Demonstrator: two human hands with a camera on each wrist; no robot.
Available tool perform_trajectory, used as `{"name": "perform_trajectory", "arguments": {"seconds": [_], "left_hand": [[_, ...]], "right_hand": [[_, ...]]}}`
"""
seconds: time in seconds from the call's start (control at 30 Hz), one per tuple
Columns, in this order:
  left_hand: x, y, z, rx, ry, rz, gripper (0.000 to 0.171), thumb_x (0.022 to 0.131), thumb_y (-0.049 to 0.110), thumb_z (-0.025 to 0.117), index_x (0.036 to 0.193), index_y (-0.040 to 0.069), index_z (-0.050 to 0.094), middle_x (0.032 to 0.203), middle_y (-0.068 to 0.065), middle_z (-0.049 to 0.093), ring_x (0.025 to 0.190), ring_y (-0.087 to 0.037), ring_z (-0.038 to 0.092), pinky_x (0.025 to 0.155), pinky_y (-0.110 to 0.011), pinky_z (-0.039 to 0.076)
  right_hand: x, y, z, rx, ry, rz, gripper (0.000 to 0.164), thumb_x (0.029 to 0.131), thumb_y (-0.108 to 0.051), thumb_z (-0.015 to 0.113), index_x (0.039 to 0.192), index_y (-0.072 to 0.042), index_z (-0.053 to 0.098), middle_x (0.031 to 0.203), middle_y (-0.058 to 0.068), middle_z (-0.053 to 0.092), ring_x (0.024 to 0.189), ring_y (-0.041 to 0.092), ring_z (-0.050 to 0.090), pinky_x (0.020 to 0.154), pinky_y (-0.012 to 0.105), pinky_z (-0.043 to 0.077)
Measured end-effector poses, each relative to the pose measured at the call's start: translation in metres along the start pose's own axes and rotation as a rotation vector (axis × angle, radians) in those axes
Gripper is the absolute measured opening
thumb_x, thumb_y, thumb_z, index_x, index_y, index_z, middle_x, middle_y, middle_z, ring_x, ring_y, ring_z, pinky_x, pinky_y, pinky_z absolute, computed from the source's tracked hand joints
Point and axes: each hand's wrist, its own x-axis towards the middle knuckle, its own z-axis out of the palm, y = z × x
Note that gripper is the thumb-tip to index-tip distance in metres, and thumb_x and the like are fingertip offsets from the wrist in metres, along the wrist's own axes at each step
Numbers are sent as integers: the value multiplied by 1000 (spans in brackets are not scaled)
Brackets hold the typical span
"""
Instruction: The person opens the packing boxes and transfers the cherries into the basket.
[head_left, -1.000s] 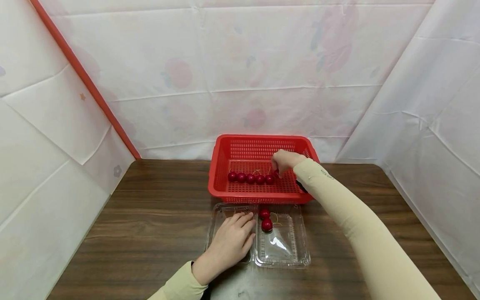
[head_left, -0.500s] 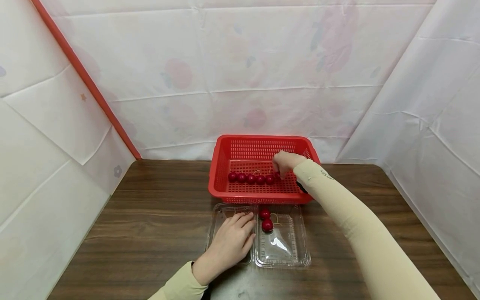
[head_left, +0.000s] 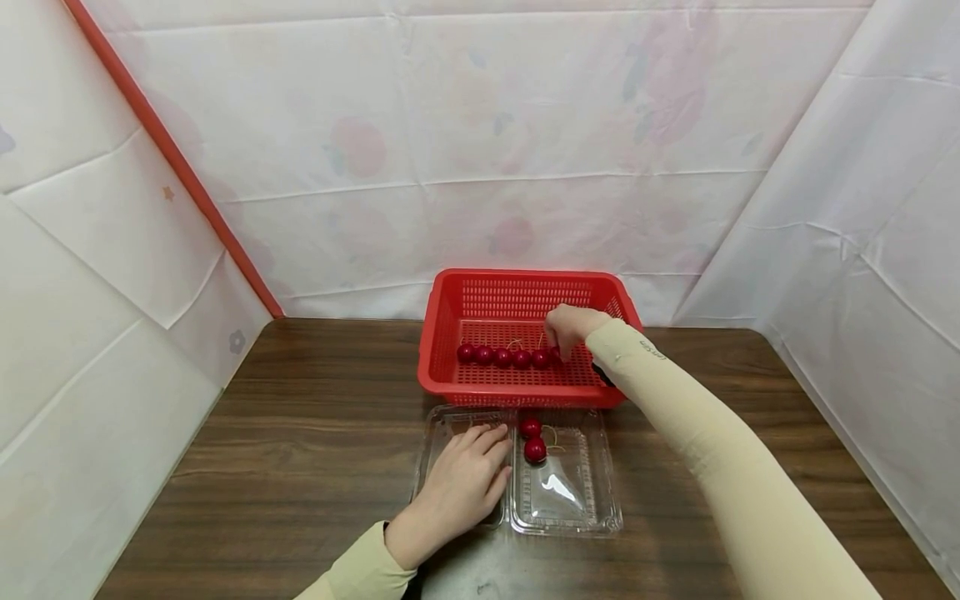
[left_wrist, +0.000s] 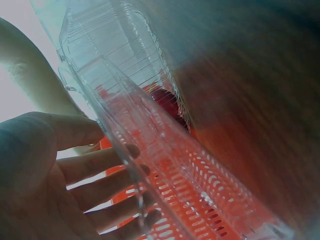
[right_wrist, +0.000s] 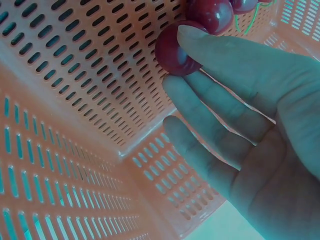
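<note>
My right hand (head_left: 570, 327) reaches into the red basket (head_left: 517, 391) and pinches a cherry (right_wrist: 172, 50) between thumb and fingers, close over the basket floor. That cherry is at the right end of a row of several cherries (head_left: 502, 358), right up against its neighbour. My left hand (head_left: 463, 477) rests with extended fingers on the left half of the clear plastic clamshell box (head_left: 566, 500). In the left wrist view the fingertips lie along the box's edge (left_wrist: 117, 145). Two cherries, a rear one (head_left: 530, 427) and a front one (head_left: 535, 450), sit in the right half.
The clamshell lies opened flat on the dark wooden table (head_left: 315, 450), directly in front of the basket. White printed sheeting (head_left: 420, 150) hangs behind and on both sides. A red strip (head_left: 172, 158) runs down the left corner.
The right hand has shifted slightly right and down in the basket, and its cherry now sits against the row's end. The left hand and the clamshell have stayed in place.
</note>
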Motion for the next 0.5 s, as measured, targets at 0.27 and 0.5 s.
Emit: {"name": "perform_trajectory", "arguments": {"seconds": [0.27,0.5], "left_hand": [[1,0,-1,-4,0,-4,28,85,27,66,107,10,70,120,-7,65,108,-24,59,87,-38,49],[0,1,-1,4,-9,-7,29,85,27,65,108,10,70,120,-7,65,108,-24,59,88,-38,49]], "right_hand": [[-1,2,2,27,-4,25,26,71,-9,82,95,-10,70,90,2,66,79,16,57,73,31,53],[-1,2,4,35,-7,31,27,72,-11,82,96,-11,71,91,1,67,81,16,59,76,33,54]]}}
